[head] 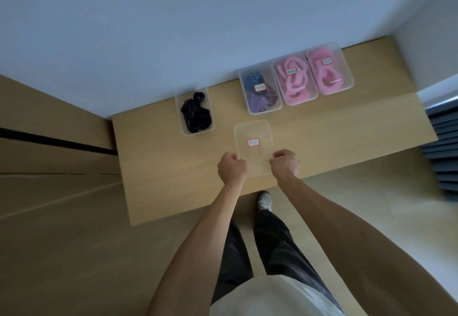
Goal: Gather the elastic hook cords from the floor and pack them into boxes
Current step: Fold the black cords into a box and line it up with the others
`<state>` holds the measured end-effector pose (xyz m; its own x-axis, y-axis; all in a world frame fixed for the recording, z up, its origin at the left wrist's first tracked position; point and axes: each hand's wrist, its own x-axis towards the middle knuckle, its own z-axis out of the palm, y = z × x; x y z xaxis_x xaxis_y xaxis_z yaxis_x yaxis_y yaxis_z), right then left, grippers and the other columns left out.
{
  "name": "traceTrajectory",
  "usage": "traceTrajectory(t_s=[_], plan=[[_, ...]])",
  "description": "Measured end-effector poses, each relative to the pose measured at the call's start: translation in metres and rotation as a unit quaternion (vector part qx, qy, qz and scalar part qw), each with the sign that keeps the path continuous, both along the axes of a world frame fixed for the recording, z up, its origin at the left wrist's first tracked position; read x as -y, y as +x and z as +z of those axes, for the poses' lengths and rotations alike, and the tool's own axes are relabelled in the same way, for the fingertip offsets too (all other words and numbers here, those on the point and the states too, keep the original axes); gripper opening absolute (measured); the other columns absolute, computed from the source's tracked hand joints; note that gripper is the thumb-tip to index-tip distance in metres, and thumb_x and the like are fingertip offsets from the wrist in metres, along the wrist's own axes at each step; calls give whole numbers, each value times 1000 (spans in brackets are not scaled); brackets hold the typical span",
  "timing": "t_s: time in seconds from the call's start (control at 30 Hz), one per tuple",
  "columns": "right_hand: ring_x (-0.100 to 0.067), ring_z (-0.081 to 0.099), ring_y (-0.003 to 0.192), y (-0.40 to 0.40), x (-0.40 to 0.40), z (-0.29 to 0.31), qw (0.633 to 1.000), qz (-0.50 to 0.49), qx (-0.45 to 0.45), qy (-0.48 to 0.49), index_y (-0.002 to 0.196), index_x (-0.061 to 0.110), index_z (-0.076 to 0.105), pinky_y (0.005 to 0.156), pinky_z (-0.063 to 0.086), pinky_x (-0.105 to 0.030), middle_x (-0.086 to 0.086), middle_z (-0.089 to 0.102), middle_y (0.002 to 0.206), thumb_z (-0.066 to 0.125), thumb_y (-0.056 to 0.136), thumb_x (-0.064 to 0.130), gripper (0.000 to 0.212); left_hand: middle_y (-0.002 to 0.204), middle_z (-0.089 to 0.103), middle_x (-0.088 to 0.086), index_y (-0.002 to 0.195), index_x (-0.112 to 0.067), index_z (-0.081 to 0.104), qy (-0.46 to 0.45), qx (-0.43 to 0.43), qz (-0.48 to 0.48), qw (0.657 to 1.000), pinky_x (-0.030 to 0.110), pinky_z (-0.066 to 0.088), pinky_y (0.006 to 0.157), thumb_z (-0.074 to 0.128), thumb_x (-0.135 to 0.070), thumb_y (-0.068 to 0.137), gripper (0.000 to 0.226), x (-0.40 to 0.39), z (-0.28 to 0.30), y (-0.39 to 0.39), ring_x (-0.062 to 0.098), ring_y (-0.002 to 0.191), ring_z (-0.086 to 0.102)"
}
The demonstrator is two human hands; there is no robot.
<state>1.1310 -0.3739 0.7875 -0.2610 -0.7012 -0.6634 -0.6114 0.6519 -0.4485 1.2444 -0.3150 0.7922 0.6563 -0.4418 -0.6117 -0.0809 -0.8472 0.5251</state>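
Both hands — left hand [231, 170], right hand [285, 164] — pinch the clear lid [252, 147] by its near corners, likely bound for the open box of black cords [194, 113].

**Colours on the Table**

The light tan wooden table [322, 127] carries clear plastic boxes. One open box [194, 112] holds black cords [195, 117]; another [260, 92] holds dark blue and purple ones. Two boxes [296, 81] [329, 69] hold pink cords. The translucent lid [252, 147] bears a white label edged in red [253, 142]. The wall is pale grey-blue.
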Motion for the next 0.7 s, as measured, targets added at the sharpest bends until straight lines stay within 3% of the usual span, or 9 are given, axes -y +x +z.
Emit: traceTrajectory(t_s=[0.1,0.2,0.33,0.4,0.53,0.63,0.7], plan=[[-24,62,78,15,4,13,999,8,14,-29,95,18,72,69,48,-27,-9,73,96,63,84,8,17,65,52,4,64,-11,48,-34,10,-1,999,33,32,55,48,-1,75,15,1,12,16,26,65,47],[-26,66,85,39,11,25,997,33,46,-59,92,15,74,77,55,-34,-9,74,92,69,84,14,9,65,57,2,65,-11,55,-77,53,16,996,30,31,54,51,-3,80,18,4,27,43,24,66,52],[-19,63,76,87,18,38,990,58,102,-79,85,15,71,67,48,-24,-7,73,89,72,84,12,4,76,63,15,73,-5,62,-110,125,34,985,37,40,61,51,-5,85,17,10,43,91,32,73,58],[-18,63,75,112,20,40,986,65,125,-85,85,11,73,69,50,-26,-8,74,88,72,83,10,3,84,63,18,75,-4,62,-112,141,54,982,40,41,63,51,-6,85,15,14,46,115,32,74,55],[-23,67,84,150,24,36,986,75,122,-80,92,7,75,82,56,-38,-9,74,90,71,85,11,9,78,62,10,72,-5,61,-99,106,87,986,34,39,60,50,-3,86,18,19,40,158,27,72,55],[-24,68,83,171,32,30,987,89,116,-71,93,6,76,81,57,-38,-10,74,88,73,85,12,10,62,52,8,63,-8,58,-72,68,90,991,32,32,55,55,-5,84,21,19,28,187,24,63,47],[-21,68,81,183,39,27,987,105,96,-69,93,8,76,79,57,-35,-7,73,86,74,86,12,9,63,52,10,63,-10,60,-64,51,90,993,32,33,57,57,-6,83,20,19,18,200,23,62,45]])
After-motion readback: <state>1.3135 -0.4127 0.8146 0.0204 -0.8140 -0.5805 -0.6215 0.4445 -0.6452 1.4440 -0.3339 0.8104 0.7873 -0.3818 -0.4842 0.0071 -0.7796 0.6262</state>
